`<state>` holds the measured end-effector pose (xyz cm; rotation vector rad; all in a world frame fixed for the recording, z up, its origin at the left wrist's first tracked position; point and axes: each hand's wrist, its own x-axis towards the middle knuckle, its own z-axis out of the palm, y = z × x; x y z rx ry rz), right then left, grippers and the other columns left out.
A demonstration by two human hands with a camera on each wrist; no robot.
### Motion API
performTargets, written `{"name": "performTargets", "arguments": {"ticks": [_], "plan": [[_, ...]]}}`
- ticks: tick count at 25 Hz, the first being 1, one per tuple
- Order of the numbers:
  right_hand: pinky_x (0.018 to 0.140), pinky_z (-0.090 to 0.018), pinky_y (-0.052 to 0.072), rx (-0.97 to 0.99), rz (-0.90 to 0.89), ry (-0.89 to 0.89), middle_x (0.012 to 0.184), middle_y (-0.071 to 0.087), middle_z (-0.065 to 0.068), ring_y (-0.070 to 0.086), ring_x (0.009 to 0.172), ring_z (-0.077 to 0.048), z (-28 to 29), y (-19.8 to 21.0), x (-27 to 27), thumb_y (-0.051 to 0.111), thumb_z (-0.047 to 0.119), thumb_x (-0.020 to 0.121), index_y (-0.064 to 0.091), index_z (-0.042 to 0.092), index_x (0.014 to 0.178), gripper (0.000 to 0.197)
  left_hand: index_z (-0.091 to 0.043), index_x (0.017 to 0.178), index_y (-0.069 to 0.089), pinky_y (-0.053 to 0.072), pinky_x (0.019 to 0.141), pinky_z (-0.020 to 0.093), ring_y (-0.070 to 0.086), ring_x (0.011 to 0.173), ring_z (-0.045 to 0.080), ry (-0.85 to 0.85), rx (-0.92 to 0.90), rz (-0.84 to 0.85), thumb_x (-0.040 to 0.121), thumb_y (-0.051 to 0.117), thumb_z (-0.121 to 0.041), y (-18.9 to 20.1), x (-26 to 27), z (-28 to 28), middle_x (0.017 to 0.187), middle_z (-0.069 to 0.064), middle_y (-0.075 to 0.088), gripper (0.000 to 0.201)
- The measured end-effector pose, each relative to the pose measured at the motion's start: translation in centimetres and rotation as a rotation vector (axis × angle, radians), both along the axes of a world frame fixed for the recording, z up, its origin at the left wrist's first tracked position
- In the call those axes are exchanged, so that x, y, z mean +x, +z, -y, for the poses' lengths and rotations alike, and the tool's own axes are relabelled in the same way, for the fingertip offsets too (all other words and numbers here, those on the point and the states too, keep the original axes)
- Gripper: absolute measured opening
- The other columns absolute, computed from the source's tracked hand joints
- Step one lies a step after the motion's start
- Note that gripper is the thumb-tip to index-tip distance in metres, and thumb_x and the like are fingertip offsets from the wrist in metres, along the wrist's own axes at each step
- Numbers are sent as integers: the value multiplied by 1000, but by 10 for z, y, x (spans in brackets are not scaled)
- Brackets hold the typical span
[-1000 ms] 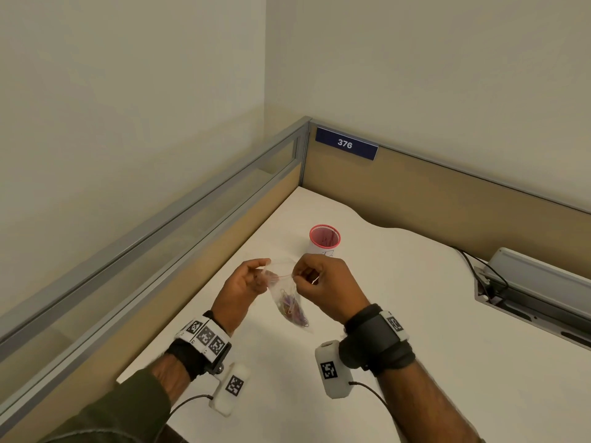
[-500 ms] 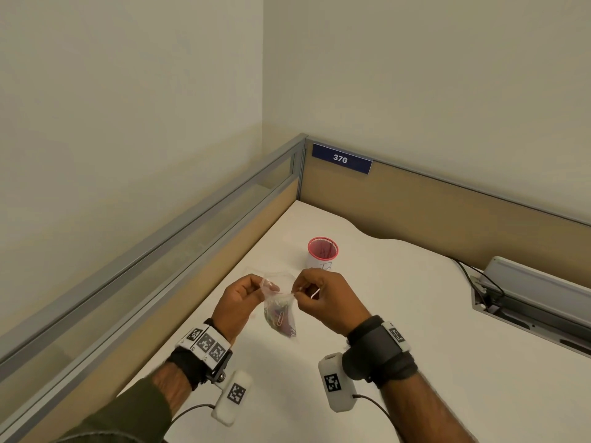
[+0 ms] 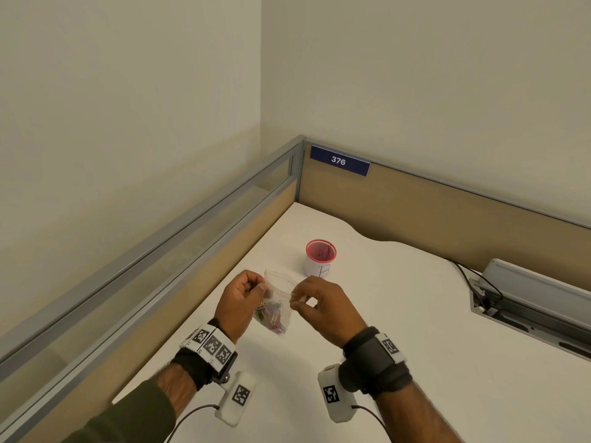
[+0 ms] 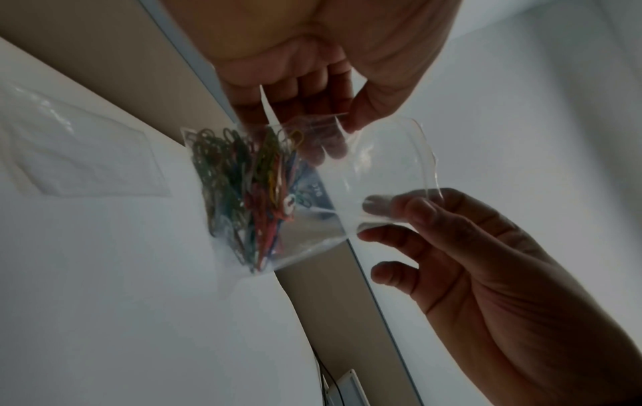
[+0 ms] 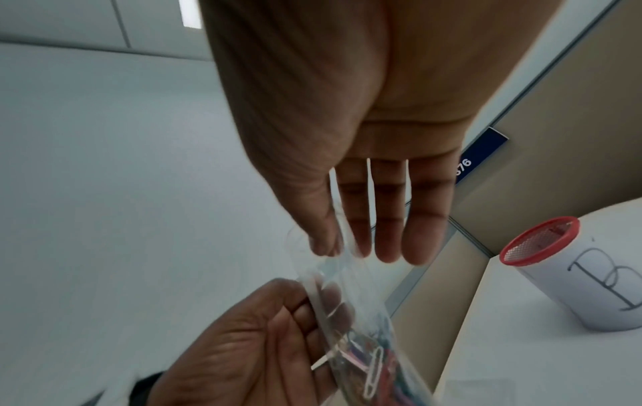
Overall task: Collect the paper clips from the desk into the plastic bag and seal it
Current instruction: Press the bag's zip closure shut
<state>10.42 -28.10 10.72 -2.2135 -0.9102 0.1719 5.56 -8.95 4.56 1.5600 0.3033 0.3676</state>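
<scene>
A small clear plastic bag point(image 3: 277, 303) hangs above the white desk point(image 3: 399, 330) between both hands. Several coloured paper clips point(image 3: 272, 316) are bunched in its bottom. My left hand point(image 3: 263, 287) pinches the left end of the bag's top edge, and my right hand point(image 3: 293, 297) pinches the right end. The mouth bows open in a loop between them. The left wrist view shows the open rim of the plastic bag point(image 4: 422, 153) and the paper clips point(image 4: 250, 186) inside. In the right wrist view the plastic bag point(image 5: 347, 299) is seen edge-on.
A white cup point(image 3: 319, 262) with a red mesh rim and a handwritten letter stands just beyond the hands. Low partition walls point(image 3: 415, 212) close the desk's far and left sides. A cable tray point(image 3: 527, 298) sits at the right. A flat clear plastic piece point(image 4: 86, 153) lies on the desk.
The top edge of the bag, stretched taut between the hands before, now bows open in a loop. The hanging part with the clips has swung toward my left hand.
</scene>
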Motion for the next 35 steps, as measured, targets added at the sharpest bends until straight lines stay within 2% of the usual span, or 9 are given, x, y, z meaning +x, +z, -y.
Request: {"name": "performTargets", "arguments": {"ticks": [4, 7, 12, 16, 22, 26, 28, 31, 35], "plan": [[77, -24, 54, 85, -8, -59, 93, 68, 5, 61, 84, -8, 0, -1, 5, 63, 23, 89, 68, 19, 94, 8, -12, 95, 69, 57, 77, 24, 67, 80, 12, -28, -140, 43, 84, 71, -10, -5, 0, -6, 83, -2, 73, 11], [77, -23, 54, 114, -63, -81, 89, 69, 6, 63, 82, -10, 0, -1, 6, 62, 18, 89, 65, 21, 93, 6, -12, 91, 72, 56, 74, 20, 65, 76, 10, -5, -118, 20, 91, 69, -3, -6, 0, -7, 77, -7, 74, 10], [81, -21, 54, 190, -145, -149, 86, 69, 9, 65, 80, -8, 5, -4, 7, 61, 10, 89, 60, 24, 109, 25, -21, 88, 78, 55, 86, 29, 70, 91, 15, -21, -25, -33, 89, 72, -6, -12, 3, -13, 90, -2, 79, 16], [79, -28, 58, 199, -132, -155, 86, 69, 12, 67, 83, -10, 5, -7, 10, 62, 11, 88, 63, 26, 102, 21, -26, 85, 79, 52, 80, 25, 70, 85, 8, -65, 66, -66, 87, 76, -13, -12, 1, -15, 89, -4, 79, 14], [75, -15, 51, 151, -108, -192, 90, 72, 8, 65, 82, -5, 8, -9, 13, 64, 14, 88, 65, 23, 93, 10, -26, 82, 79, 55, 81, 27, 71, 86, 11, -78, 65, -22, 85, 77, -10, -6, 5, -17, 89, 0, 79, 16], [76, -16, 51, 156, -108, -225, 89, 73, 6, 66, 82, -6, 6, -14, 17, 64, 11, 87, 65, 23, 90, 12, -23, 80, 76, 57, 77, 28, 71, 81, 12, -120, 131, 1, 88, 75, -8, -3, 5, -19, 89, 5, 78, 17], [74, -14, 49, 148, -114, -241, 89, 73, 5, 65, 81, -5, 4, -16, 18, 63, 10, 87, 65, 21, 90, 12, -22, 79, 75, 56, 73, 32, 70, 76, 13, -123, 154, -13, 88, 75, -10, -3, 6, -21, 86, 2, 78, 15], [73, -13, 45, 124, -93, -264, 89, 69, 8, 61, 80, -1, -1, -18, 17, 64, 13, 86, 66, 20, 92, 10, -22, 77, 72, 55, 72, 29, 68, 76, 13, -136, 214, -23, 88, 75, -14, -1, 9, -23, 82, -5, 76, 14], [82, -21, 48, 66, -8, -191, 100, 66, 6, 58, 92, -9, -22, -13, 8, 67, 27, 84, 66, 22, 102, 19, -26, 82, 71, 54, 72, 28, 67, 77, 11, -181, 290, -16, 91, 73, -22, 1, 12, -24, 81, -5, 75, 10]]}}
